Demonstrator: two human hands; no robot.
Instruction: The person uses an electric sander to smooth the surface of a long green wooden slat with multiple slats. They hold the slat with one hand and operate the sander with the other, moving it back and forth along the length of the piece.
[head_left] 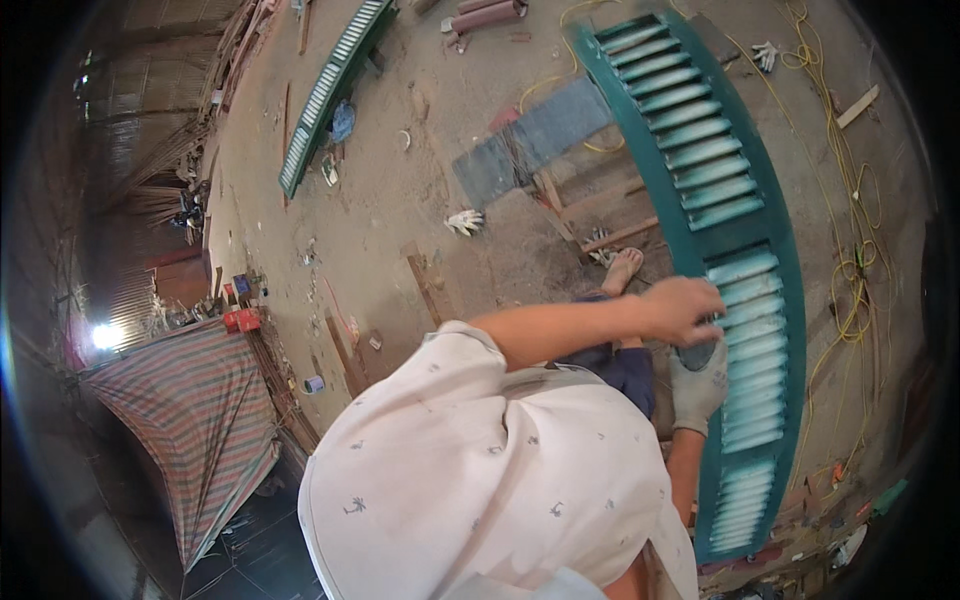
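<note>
A long green louvred shutter (668,185) runs down the right side, its slats in several sections patchy white and green. My left hand (685,310), bare, is closed with bent fingers at the shutter's inner edge, by the top of a middle section. Whatever its fingertips hold is hidden. Just below it my right hand (699,385), in a pale work glove, is closed beside the same slats. A dark grey rounded patch (697,354) shows at the glove's finger end; I cannot tell whether it is a held thing or part of the glove.
Another green louvred shutter (335,85) stands farther off at upper left. A grey board (535,140), wood strips (622,233) and a loose glove (464,222) lie on the dirt floor. Yellow cable (855,270) trails along the right. A striped sheet (190,410) hangs at left.
</note>
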